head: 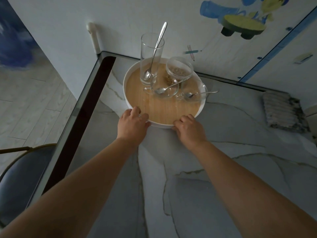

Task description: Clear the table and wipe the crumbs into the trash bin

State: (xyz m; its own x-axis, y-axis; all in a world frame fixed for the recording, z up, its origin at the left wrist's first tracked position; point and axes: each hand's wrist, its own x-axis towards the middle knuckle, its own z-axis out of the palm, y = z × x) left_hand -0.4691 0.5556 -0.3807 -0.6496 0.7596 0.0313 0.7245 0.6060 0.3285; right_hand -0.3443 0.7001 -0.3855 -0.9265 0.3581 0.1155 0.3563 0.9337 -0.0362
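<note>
A dark chair (20,170) sits off the table's (223,169) left edge. My left hand (133,123) curls its grip over the near-left rim of the round tray (163,109), which sits on the table toward the far wall. On the tray stand a tall glass (151,48) with a spoon (155,50) inside, a glass jar (179,69), and two glass cups (164,90) holding spoons. My right hand (189,128) grips the near-right rim. A folded cloth (284,112) lies far right.
</note>
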